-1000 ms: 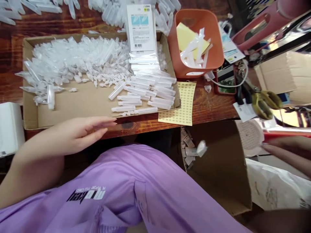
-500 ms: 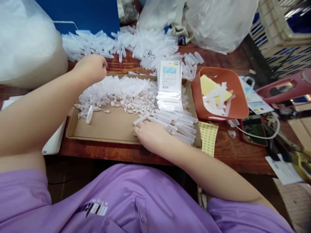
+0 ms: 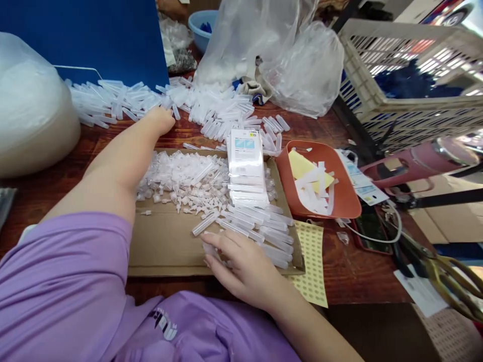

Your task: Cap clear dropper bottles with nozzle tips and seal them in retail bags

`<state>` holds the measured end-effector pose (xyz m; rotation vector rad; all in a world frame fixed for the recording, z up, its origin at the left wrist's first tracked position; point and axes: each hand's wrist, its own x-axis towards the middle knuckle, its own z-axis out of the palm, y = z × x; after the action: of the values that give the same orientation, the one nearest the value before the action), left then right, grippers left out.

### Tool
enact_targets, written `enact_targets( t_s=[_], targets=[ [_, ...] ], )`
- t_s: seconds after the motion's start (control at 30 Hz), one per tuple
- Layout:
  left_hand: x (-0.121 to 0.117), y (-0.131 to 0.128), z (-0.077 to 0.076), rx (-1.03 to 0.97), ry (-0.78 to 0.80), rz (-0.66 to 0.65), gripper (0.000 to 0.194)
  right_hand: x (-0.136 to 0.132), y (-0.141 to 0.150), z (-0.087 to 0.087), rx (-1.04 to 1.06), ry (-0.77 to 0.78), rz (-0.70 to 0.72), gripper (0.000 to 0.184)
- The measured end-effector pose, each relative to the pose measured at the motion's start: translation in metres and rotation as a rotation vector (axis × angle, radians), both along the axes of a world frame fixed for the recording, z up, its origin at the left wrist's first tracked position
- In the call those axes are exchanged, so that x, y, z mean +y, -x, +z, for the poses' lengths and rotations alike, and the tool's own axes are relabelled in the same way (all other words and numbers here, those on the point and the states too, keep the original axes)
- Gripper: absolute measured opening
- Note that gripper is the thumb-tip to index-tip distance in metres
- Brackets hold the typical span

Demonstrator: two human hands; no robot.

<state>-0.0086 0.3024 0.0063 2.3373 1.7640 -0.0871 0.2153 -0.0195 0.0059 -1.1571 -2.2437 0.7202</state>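
Observation:
My left hand (image 3: 160, 119) reaches far across the wooden table into a loose heap of clear plastic tubes (image 3: 215, 108); its fingers are hidden among them. My right hand (image 3: 241, 264) lies on the near right corner of a shallow cardboard tray (image 3: 166, 246), fingers curled over clear tubes (image 3: 264, 231) laid in a row there. The tray also holds a pile of small clear caps (image 3: 184, 178) and a stack of flat packets with a blue-and-white label (image 3: 246, 161).
An orange bin (image 3: 339, 201) with yellow paper and white strips stands right of the tray, a yellow sticker sheet (image 3: 311, 261) below it. Scissors (image 3: 445, 271), a phone and cable lie at right. Plastic bags, a white crate (image 3: 407, 75) and a blue board stand behind.
The view tilted up from my lap to the table. My left hand went from the table's near edge out to the far tube heap. My right hand came from the right onto the tray's tubes.

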Motion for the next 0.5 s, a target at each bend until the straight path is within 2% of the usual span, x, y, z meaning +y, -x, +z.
enact_targets(
  t_s=[0.13,0.27,0.33,0.43,0.5],
  targets=[
    [-0.012,0.000,0.002,-0.044,0.010,-0.056,0.040,-0.003,-0.004,-0.001,0.101,0.030,0.003,0.029],
    [-0.055,-0.011,0.029,-0.209,-0.081,-0.042,0.054,-0.011,-0.010,-0.003,0.307,0.103,-0.079,0.026],
    [-0.093,-0.018,0.046,-0.305,-0.118,-0.045,0.050,-0.016,-0.015,-0.007,0.502,0.199,-0.204,0.024],
    [-0.169,-0.025,0.060,-0.462,-0.083,-0.080,0.036,-0.020,-0.021,-0.013,0.796,0.333,-0.396,0.030],
    [-0.225,-0.028,0.059,-0.876,0.243,-0.016,0.021,-0.022,-0.021,-0.013,0.897,0.388,-0.449,0.036]
  ],
)
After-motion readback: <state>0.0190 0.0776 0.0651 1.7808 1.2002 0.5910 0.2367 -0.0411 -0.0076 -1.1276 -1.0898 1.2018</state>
